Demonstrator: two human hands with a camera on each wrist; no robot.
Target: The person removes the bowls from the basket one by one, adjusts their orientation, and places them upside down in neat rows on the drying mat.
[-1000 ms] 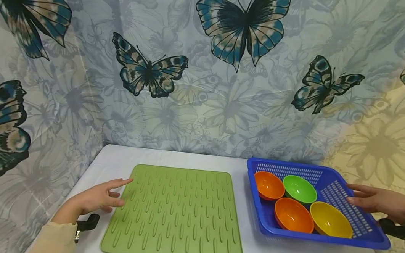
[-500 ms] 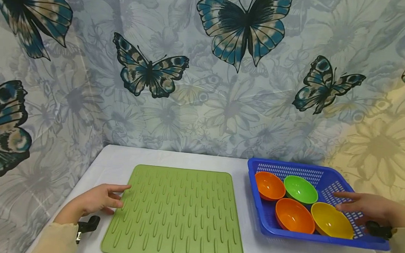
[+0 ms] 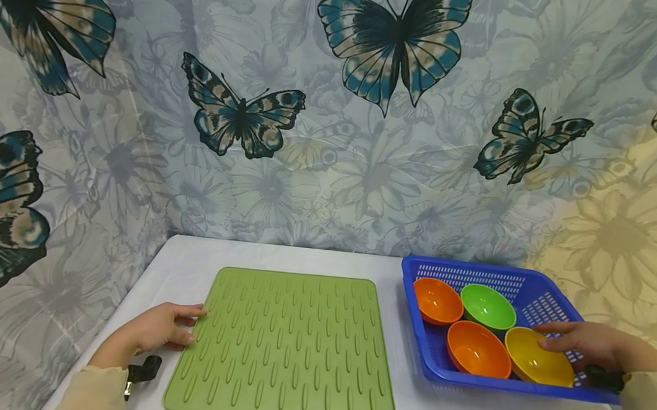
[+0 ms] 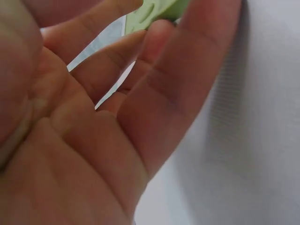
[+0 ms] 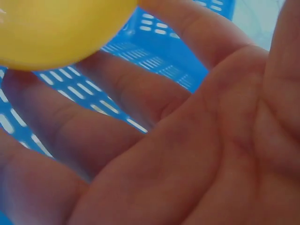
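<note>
My right hand (image 3: 594, 343) is at the right side of a yellow bowl (image 3: 538, 358) inside a blue plastic basket (image 3: 542, 389). Its thumb overlaps the bowl's inside, while the other fingers (image 5: 61, 108) reach round and under the outer wall in the right wrist view. Beside that bowl sit two orange bowls (image 3: 478, 350) and a green bowl (image 3: 487, 307). On the other side, my left hand (image 3: 157, 329) rests with loosely bent fingers at the left edge of a green ridged mat (image 3: 293, 345). Only a corner of the mat shows beyond the fingers in the left wrist view.
Both the mat and the basket lie on a table with a white cloth (image 3: 389, 332). A fabric backdrop (image 3: 329, 199) with printed butterflies rises behind and to the left. A black strap mount (image 3: 144, 369) sits at the left wrist.
My right hand has moved left from the basket's right wall and down to the yellow bowl. The left hand has slid slightly lower along the mat's edge. The bowls have stayed put.
</note>
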